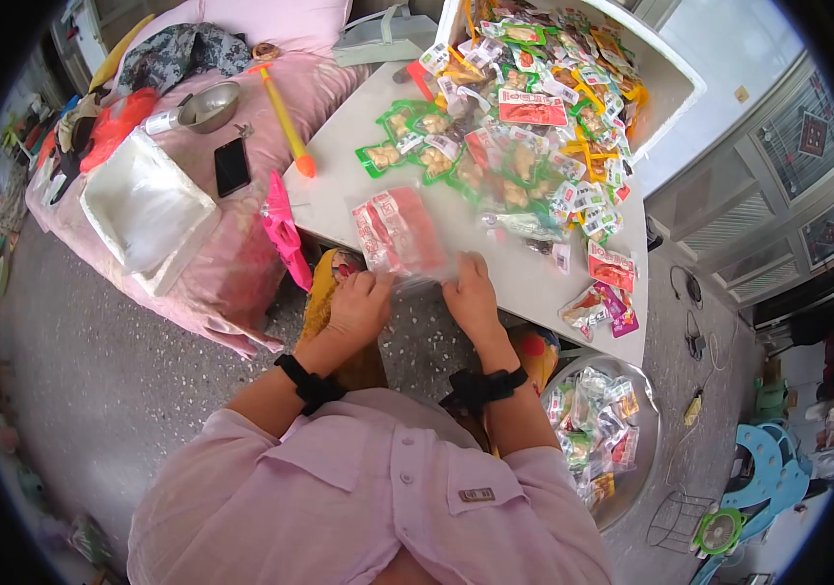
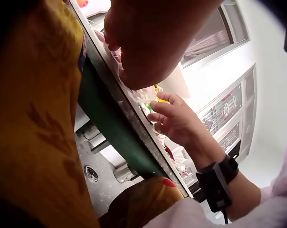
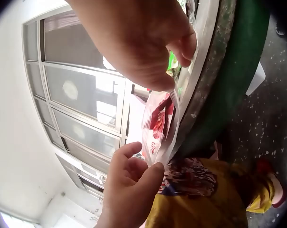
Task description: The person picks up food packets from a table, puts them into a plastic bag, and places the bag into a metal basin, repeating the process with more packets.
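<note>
A clear plastic bag with red-and-white printed packets inside lies at the front edge of the table. My left hand pinches the near edge of this bag at its left corner, as the right wrist view also shows with the left thumb on the plastic. Over at the bag's other corner is my right hand, its thumb tip right at the plastic edge and its fingers apart and loosely bent. Seen from the right wrist, the bag's mouth gapes a little between both hands, with red packets inside.
Many small food packets spread across the white table, spilling from a white foam box. A metal basin of packets stands by my right leg. Left, a pink-covered bed holds a foam tray and phone.
</note>
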{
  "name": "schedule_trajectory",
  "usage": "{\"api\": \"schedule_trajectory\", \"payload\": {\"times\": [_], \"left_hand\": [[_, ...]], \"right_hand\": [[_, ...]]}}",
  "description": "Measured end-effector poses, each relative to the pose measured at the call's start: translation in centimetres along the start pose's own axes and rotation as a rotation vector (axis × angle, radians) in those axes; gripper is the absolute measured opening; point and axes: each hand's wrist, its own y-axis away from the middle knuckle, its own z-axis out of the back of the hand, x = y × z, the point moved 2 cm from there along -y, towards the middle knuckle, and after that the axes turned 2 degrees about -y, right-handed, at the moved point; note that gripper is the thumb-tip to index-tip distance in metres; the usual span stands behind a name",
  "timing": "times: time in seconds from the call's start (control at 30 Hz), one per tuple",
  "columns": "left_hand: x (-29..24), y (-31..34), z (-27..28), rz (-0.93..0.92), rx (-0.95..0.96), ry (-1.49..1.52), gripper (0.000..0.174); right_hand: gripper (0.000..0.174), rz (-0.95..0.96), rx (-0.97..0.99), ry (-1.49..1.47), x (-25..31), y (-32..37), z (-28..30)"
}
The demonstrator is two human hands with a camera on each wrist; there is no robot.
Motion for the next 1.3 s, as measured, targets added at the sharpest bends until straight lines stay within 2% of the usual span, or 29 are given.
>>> {"api": "schedule_trajectory", "payload": {"times": [0.03, 0.13, 0.23, 0.33, 0.4, 0.63, 0.73, 0.83, 0.87, 0.97, 1.0, 1.1, 1.2, 1.3], "left_hand": [[0.2, 0.2, -0.3, 0.047, 0.021, 0.032, 0.037], [0.4, 0.4, 0.0, 0.129, 0.228, 0.074, 0.035], [0.2, 0.3, 1.4, -0.079, 0.076, 0.031, 0.032], [1.1, 0.6, 0.2, -0.151, -0.023, -0.010, 0.029], [1.6, 0.5, 0.1, -0.202, -0.012, 0.016, 0.026], [2.1, -2.3, 3.5, -0.383, -0.110, 0.032, 0.017], [1.8, -5.0, 6.3, -0.423, -0.154, 0.048, 0.013], [2.3, -7.8, 8.4, -0.437, -0.161, 0.117, 0.012], [2.1, -8.8, 9.6, -0.397, -0.136, 0.141, 0.008], [1.9, -11.3, 11.8, -0.317, 0.024, 0.278, 0.006], [1.3, -12.0, 12.7, -0.328, 0.059, 0.311, 0.006], [-0.3, -13.1, 14.3, -0.377, 0.113, 0.309, 0.007], [-2.2, -12.9, 15.2, -0.474, 0.201, 0.391, 0.008], [-4.5, -11.7, 16.1, -0.420, 0.372, 0.554, 0.007]], "right_hand": [[0.044, 0.108, 0.013, 0.092, 0.1, -0.3, -0.2], [0.037, 0.081, 0.209, 0.117, -0.2, -1.2, -0.5], [0.029, 0.115, 0.263, 0.206, 0.6, -1.4, 0.1], [0.026, 0.195, 0.191, 0.204, -0.2, -0.8, -0.5], [0.025, 0.223, 0.168, 0.202, -0.5, -0.4, -0.7], [0.017, 0.277, -0.003, 0.238, -0.4, 0.2, -0.8], [0.010, 0.294, 0.000, 0.162, -0.1, -0.7, 0.5], [0.007, 0.314, -0.073, -0.035, 0.3, -2.7, 3.2], [0.008, 0.369, -0.088, -0.069, 0.8, -3.3, 4.7], [0.012, 0.214, 0.016, -0.155, 2.8, -4.6, 8.9], [0.027, 0.166, 0.011, -0.219, 3.0, -4.5, 9.8], [0.046, 0.048, 0.111, -0.364, 4.9, -3.9, 12.0], [0.060, 0.251, 0.087, -0.244, 6.0, -2.7, 12.9], [0.057, 0.289, 0.205, -0.244, 8.6, -1.1, 14.2]]}}
